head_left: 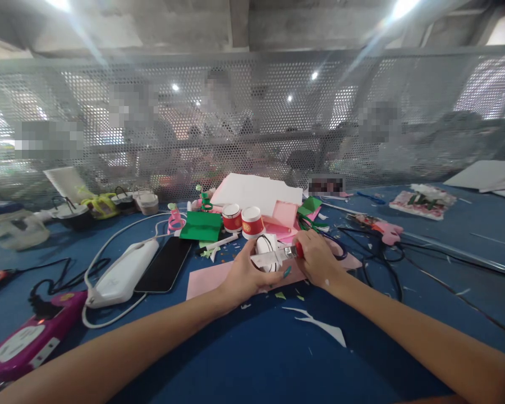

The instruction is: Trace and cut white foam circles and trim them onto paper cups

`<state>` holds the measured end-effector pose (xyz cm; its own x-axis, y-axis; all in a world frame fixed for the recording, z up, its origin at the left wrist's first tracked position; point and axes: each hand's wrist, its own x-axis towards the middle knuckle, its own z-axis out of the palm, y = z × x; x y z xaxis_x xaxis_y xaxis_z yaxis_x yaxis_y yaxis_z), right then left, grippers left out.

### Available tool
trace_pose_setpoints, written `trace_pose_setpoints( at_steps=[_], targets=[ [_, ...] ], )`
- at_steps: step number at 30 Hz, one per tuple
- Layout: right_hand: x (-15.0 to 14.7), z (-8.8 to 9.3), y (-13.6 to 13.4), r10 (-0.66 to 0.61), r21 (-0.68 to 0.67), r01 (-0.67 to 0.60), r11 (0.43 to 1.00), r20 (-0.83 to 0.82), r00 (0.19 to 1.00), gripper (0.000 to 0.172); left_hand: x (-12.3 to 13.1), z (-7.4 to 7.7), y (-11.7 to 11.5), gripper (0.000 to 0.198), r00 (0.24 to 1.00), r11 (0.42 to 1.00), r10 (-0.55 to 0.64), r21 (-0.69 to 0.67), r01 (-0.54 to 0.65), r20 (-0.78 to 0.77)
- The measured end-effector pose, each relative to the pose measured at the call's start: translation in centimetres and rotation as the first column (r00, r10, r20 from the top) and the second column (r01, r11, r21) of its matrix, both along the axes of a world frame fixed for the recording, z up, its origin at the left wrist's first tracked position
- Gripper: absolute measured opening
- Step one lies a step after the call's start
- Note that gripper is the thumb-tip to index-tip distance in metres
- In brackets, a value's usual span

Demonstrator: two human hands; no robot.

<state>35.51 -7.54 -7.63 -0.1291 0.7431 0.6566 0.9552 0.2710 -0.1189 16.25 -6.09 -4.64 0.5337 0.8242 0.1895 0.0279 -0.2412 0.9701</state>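
Note:
My left hand [246, 273] is closed around a small white round object [266, 247] held over a pink sheet [202, 280] on the blue table. My right hand [317, 258] grips the red handle of a utility knife [278, 255]. The knife's blade lies across the white object. Two red-and-white paper cups [242, 220] stand just behind my hands. A green sheet [202, 226] lies to their left.
A black phone [164, 265], a white power bank [122, 273] with cable and a purple device [29, 336] lie left. White foam board [256, 192], pink scraps, a pink glue gun [385, 230] and black cables lie behind and right. A perforated metal screen stands behind the table.

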Motion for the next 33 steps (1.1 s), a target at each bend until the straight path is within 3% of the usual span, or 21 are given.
trace_pose_setpoints(
  at_steps=[12,17,24,33],
  targets=[
    [-0.7,-0.5,-0.1,0.04,0.005,-0.039,0.999,-0.1,0.994,0.008,0.2,-0.6,0.0,0.052,1.0,0.999,0.001,0.033,-0.002,0.025],
    [-1.2,-0.5,-0.3,0.079,0.029,-0.076,0.997,-0.122,0.989,0.007,0.3,-0.2,-0.5,0.053,0.997,0.991,0.034,0.124,-0.042,0.065],
    [-1.8,0.0,-0.3,0.011,0.029,-0.008,1.0,-0.094,0.996,0.006,0.3,-0.1,-0.3,0.046,1.0,0.995,0.022,0.094,-0.023,0.014],
    [-2.1,0.5,-0.4,-0.114,-0.052,0.114,0.992,-0.006,0.993,0.007,0.1,-1.0,0.5,0.047,0.997,1.0,-0.011,-0.004,0.012,0.075]
  ],
)
